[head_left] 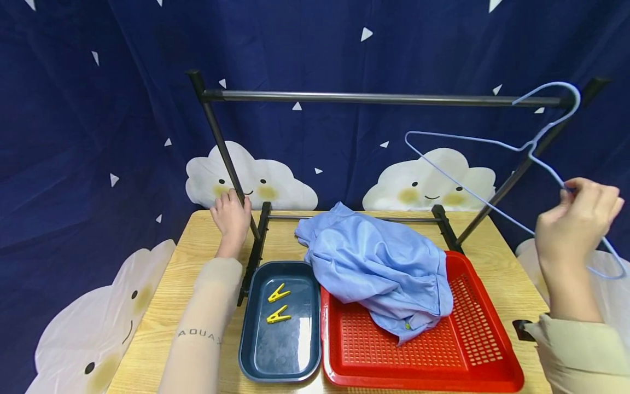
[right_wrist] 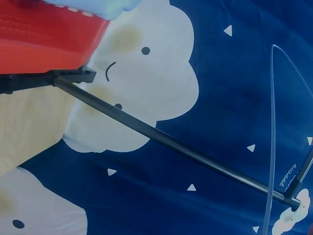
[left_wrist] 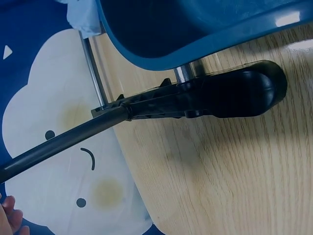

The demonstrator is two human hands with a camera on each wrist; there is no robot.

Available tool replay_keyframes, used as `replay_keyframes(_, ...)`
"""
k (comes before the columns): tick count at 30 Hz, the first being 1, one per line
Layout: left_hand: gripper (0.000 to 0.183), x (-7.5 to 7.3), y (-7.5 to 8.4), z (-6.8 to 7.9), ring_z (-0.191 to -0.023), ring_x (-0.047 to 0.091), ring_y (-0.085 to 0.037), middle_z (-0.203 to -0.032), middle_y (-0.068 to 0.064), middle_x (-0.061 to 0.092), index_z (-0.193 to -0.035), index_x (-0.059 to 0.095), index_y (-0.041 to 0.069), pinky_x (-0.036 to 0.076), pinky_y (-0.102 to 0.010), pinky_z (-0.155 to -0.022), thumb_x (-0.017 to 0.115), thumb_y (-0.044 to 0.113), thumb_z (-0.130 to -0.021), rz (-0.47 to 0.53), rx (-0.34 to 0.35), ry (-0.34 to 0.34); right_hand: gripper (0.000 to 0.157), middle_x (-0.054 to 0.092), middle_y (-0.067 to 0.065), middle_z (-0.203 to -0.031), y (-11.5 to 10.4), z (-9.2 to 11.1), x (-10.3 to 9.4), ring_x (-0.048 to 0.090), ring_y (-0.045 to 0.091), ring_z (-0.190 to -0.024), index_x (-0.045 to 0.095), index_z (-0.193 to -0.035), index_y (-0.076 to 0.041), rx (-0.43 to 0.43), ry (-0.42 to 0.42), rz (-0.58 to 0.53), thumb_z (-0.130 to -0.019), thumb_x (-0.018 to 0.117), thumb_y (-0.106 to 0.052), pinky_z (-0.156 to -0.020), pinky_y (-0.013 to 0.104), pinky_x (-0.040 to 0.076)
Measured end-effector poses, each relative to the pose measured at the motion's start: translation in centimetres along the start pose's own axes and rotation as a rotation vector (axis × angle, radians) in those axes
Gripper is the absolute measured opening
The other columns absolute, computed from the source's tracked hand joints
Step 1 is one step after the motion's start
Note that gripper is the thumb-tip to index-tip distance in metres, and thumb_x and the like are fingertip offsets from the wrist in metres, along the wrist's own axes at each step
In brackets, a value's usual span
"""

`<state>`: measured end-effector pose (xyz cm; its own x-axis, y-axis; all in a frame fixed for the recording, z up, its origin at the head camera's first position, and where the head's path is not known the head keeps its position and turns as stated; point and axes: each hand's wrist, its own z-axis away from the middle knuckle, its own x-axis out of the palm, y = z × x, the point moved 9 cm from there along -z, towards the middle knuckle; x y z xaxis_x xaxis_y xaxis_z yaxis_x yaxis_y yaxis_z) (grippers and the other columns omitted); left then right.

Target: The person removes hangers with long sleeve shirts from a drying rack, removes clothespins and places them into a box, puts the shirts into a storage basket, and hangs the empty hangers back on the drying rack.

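A wood-grained desk (head_left: pixel 199 246) is backed by a dark blue curtain (head_left: pixel 315 44), printed with white triangles and smiling clouds (head_left: pixel 283 183); two of these are seen above the far edge. One rack (head_left: pixel 364 98) is stood on the desk, its left post (head_left: pixel 220 145) set near the far left corner. By the near edge, one blue tray (head_left: pixel 283 350) and one red basket (head_left: pixel 423 380) are placed side by side, the basket to the right. Two yellow clothes pegs (head_left: pixel 278 316) are held in the tray. One light blue garment (head_left: pixel 374 257) is draped over the basket, towards the far edge. One hanger (head_left: pixel 532 144) is gripped by curled fingers of the right hand (head_left: pixel 573 224), raised beyond the right edge. The left hand (head_left: pixel 231 219) is placed at the left post; whether that is gripped cannot be told.
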<state>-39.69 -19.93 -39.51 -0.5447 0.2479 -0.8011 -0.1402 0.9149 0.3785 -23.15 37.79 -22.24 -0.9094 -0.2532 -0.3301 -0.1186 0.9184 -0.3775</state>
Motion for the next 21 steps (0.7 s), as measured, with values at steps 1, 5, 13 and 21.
replay_keyframes(1, 0.041, 0.0, 0.0, 0.0, -0.098, 0.048, -0.037, -0.104, -0.020, 0.055, -0.112, 0.053, -0.002, 0.034, -0.047, -0.079, 0.049, 0.034, -0.092, 0.003, -0.004, -0.001, 0.020, 0.046, 0.027, -0.101, 0.0, -0.2, 0.2, 0.039, 0.040, -0.108, 0.051, -0.103, 0.010, 0.009, -0.005, 0.008, -0.090, 0.038, 0.001, -0.108, 0.037, 0.011)
replay_keyframes(5, 0.041, 0.1, -0.1, 0.1, -0.098, 0.048, -0.037, -0.103, -0.019, 0.055, -0.111, 0.052, -0.002, 0.035, -0.047, -0.079, 0.049, 0.034, -0.092, 0.016, -0.017, -0.007, 0.022, 0.046, 0.027, -0.104, 0.1, -0.9, 1.0, 0.038, 0.038, -0.111, 0.051, -0.106, 0.008, 0.037, -0.021, 0.028, -0.092, 0.037, -0.002, -0.108, 0.036, 0.012)
replay_keyframes(13, 0.038, 0.3, -0.1, 0.1, -0.097, 0.048, -0.036, -0.101, -0.018, 0.055, -0.109, 0.052, 0.000, 0.035, -0.047, -0.079, 0.050, 0.034, -0.092, 0.034, -0.024, -0.021, 0.022, 0.045, 0.027, -0.103, 0.5, -1.3, 3.2, 0.037, 0.041, -0.109, 0.052, -0.104, 0.009, 0.073, -0.052, 0.027, -0.089, 0.038, 0.000, -0.103, 0.041, 0.019)
replay_keyframes(21, 0.040, 0.4, -0.2, 0.1, -0.099, 0.047, -0.036, -0.104, -0.018, 0.054, -0.114, 0.050, 0.000, 0.035, -0.047, -0.080, 0.049, 0.034, -0.093, 0.042, -0.035, -0.031, 0.020, 0.045, 0.028, -0.104, 0.3, -1.1, 4.6, 0.037, 0.042, -0.107, 0.052, -0.104, 0.009, 0.104, -0.081, 0.018, -0.090, 0.041, 0.000, -0.097, 0.045, 0.024)
